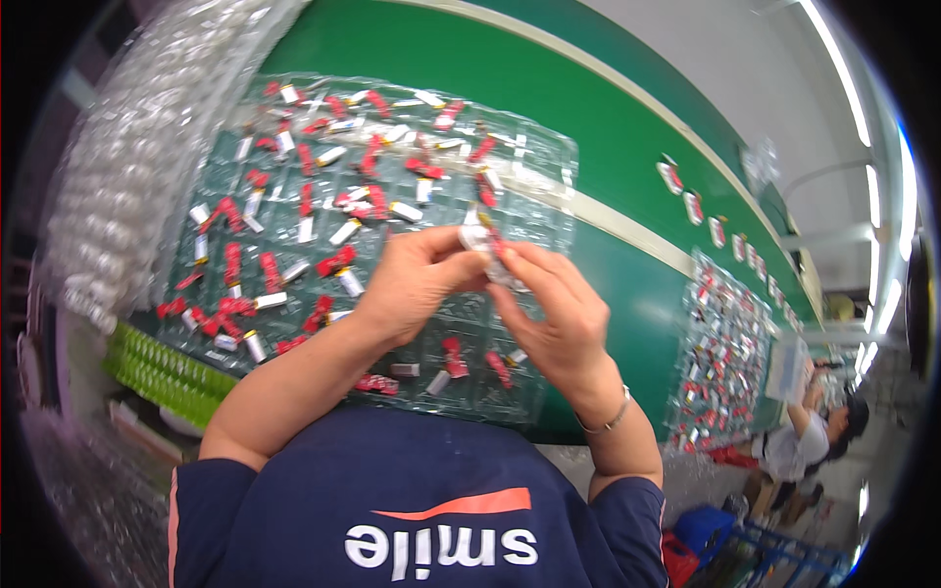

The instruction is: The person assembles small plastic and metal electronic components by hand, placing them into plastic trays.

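Observation:
Both hands meet over the right part of a clear compartmented plastic tray. Between their fingertips is a small white-and-red part with a yellowish tip; motion blur hides its details. My left hand pinches it from the left with thumb and forefinger. From the right, the thumb and fingers of my right hand close on the same part. Many similar pieces lie in the tray around and beyond my hands, each pairing a white cylinder with a red bundle. Which hand bears the part's weight I cannot tell.
Tall stacked clear trays stand at the left, above light-green ones. Red-and-white parts line the green surface at far right. Another filled tray lies to the right. A person works beyond it, near a blue crate.

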`<state>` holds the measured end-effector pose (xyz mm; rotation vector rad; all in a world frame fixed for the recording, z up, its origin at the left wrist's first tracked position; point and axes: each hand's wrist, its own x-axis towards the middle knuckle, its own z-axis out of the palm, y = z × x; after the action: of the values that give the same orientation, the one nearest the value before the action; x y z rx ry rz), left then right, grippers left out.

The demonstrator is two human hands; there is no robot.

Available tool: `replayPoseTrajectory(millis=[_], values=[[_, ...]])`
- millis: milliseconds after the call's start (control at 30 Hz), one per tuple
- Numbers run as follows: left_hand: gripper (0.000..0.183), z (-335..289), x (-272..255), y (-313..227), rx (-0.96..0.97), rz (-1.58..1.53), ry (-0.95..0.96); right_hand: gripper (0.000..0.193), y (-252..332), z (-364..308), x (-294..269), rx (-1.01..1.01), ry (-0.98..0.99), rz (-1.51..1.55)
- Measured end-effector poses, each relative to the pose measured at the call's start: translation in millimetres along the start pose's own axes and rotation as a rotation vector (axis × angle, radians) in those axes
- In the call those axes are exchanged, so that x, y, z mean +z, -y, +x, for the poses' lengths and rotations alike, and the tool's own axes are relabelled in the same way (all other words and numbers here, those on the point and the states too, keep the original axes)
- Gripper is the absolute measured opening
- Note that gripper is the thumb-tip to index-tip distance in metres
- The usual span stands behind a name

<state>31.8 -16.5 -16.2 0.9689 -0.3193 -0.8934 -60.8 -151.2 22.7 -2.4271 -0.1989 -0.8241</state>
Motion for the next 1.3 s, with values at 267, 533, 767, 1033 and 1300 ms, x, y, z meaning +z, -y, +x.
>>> replayPoseTrajectory(millis=[267,533,767,1033,1300], values=[[0.057,-2,3,-5,0.041,0.084,-0.024,0.028,-165,47,-29,0.329,-0.22,-0.411],[0.03,4,1,-5,0.09,0.077,-0.103,0.023,-254,48,-19,0.453,0.046,-0.715],[0.022,1,-2,-6,0.163,-0.001,-0.166,0.034,-175,53,-26,0.255,0.066,-0.52],[0.022,1,-1,-4,0.163,0.025,-0.113,0.024,-61,1,-12,0.063,0.512,-0.194],[0.034,1,0,2,0.149,0.146,-0.034,0.011,-49,0,-10,0.79,0.23,0.646]])
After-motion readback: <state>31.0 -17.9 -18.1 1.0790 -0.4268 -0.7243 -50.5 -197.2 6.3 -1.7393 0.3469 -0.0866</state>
